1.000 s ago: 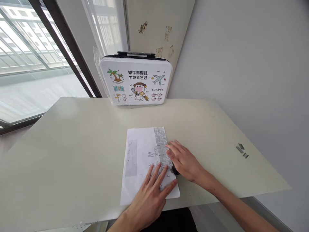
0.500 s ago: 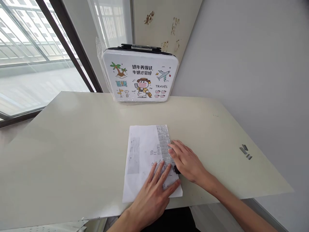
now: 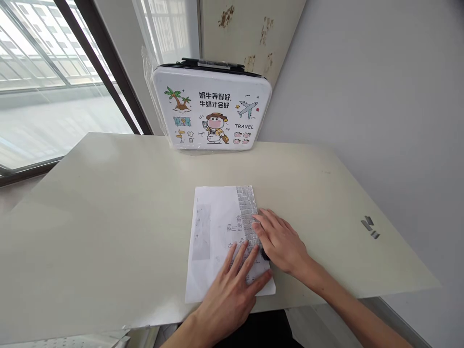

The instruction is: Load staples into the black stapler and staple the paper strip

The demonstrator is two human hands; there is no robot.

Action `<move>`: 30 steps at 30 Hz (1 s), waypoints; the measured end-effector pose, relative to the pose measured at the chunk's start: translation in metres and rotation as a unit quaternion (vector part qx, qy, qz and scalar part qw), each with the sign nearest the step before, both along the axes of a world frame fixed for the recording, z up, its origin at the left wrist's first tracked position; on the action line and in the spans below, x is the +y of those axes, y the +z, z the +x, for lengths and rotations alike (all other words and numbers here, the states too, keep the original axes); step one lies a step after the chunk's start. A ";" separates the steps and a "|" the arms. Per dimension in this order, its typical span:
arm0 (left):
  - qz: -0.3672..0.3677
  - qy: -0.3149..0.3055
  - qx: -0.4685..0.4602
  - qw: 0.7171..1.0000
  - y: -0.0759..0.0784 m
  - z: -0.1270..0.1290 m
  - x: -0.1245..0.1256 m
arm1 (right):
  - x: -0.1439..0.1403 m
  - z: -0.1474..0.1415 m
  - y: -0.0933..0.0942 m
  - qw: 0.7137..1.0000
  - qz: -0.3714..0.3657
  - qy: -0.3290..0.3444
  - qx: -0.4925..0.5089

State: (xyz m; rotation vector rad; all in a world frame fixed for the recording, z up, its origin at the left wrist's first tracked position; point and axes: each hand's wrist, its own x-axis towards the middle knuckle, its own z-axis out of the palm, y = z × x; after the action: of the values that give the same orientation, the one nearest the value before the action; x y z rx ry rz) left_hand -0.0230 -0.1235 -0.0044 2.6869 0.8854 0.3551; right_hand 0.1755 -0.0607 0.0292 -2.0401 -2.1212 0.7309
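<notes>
1. 2 hands, the left hand (image 3: 232, 296) and the right hand (image 3: 284, 244), are at a printed sheet (image 3: 217, 208) lying flat near the front of the worktop (image 3: 108, 241). Over the last second they barely shift against it; mostly the viewpoint tilts.
2. That near-stillness suggests the sheet is being kept steady and the work is at a slow, fine stage.
3. Left: fingers spread well apart, flat on the sheet's lower part, with hold of nothing visible.
4. Right: fingers close together and slightly bent, at the sheet's right edge by a grey segmented band (image 3: 247, 210). Part of a black object (image 3: 266, 254) shows beneath; I cannot tell whether it is gripped.
5. 1 container: a white case (image 3: 184, 108) stands upright at the back, partly in clear plastic (image 3: 147, 72). It looks closed; its contents are hidden.
6. 3 small grey pieces (image 3: 366, 225) lie near the worktop's right edge.
</notes>
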 end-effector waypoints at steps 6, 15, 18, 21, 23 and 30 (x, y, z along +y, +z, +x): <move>-0.005 0.002 0.002 1.000 0.001 0.001 0.000 | -0.001 -0.005 -0.004 0.999 0.031 0.007 -0.040; -0.011 0.009 -0.002 1.000 0.002 0.001 0.002 | -0.005 -0.016 -0.022 0.992 0.106 0.025 -0.065; -0.019 0.005 -0.001 1.000 0.004 0.001 0.002 | -0.003 -0.019 -0.024 0.992 0.113 0.025 -0.053; -0.024 0.003 -0.002 1.000 0.004 0.000 0.002 | -0.001 -0.013 -0.017 0.994 0.109 0.016 -0.006; -0.024 0.006 -0.005 1.000 0.005 -0.001 0.001 | -0.001 -0.002 -0.007 0.994 0.091 0.000 0.064; -0.021 0.011 0.011 1.000 0.013 -0.010 -0.001 | -0.026 0.051 0.007 0.976 0.046 0.151 0.147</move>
State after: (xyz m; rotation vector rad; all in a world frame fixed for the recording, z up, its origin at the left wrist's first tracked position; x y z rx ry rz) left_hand -0.0333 -0.1247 0.0081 2.6505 0.9187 0.3078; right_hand 0.2270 -0.0865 0.0362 -1.4709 -2.2598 0.8893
